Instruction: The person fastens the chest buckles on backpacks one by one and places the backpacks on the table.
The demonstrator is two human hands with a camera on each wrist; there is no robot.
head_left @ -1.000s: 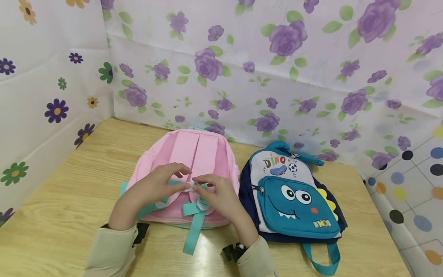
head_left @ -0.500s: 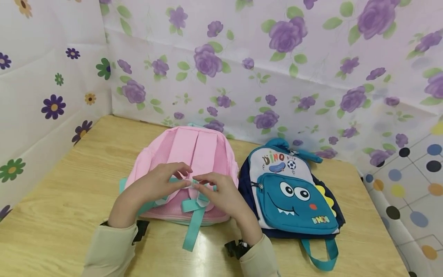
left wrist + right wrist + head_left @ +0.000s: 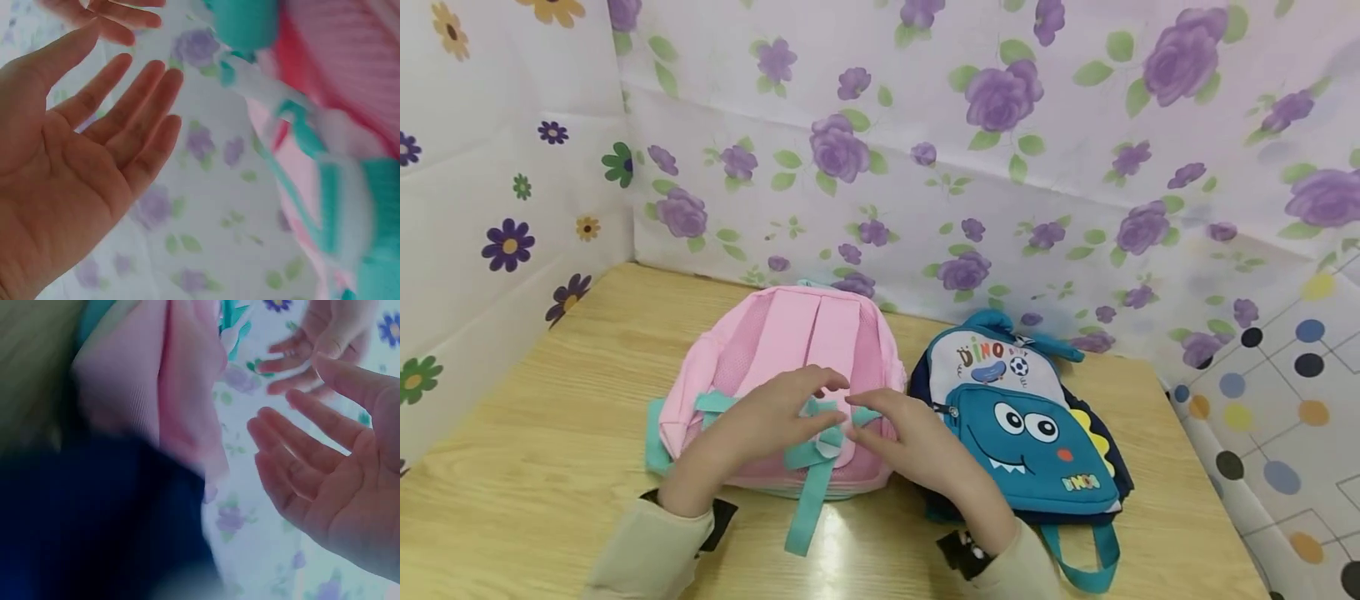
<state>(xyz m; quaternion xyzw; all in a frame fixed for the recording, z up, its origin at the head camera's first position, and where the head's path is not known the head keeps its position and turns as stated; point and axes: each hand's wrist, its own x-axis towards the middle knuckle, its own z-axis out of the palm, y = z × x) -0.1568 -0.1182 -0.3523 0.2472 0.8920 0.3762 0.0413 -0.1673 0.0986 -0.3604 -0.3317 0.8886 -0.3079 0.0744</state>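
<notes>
A pink backpack [image 3: 726, 360] lies on the table with its padded shoulder straps [image 3: 786, 329] facing up. Over its lower half, my left hand [image 3: 771, 421] hovers with relaxed fingers and nothing in its grasp. Facing it is my right hand [image 3: 917, 433], likewise empty, its fingertips a small gap from the left's. Below the fingertips, teal webbing [image 3: 808, 512] runs through a whitish buckle [image 3: 829, 447] and trails past the bag's bottom edge. Both wrist views show the palms and loosely extended fingers, apart from the bag; the pink bag with its teal webbing [image 3: 306, 134] is blurred there.
To the right, a blue backpack [image 3: 1037, 446] with a dinosaur face lies close beside the pink one, its teal handle loop [image 3: 1086, 571] toward the front. The wooden table [image 3: 535, 433] backs onto a flower-printed cloth [image 3: 917, 208], with more printed cloth on both sides.
Earlier, the fingertips of both hands pinched a small whitish piece together over the pink backpack. Now they have parted and hold nothing; the right hand has shifted right. The head view has moved slightly.
</notes>
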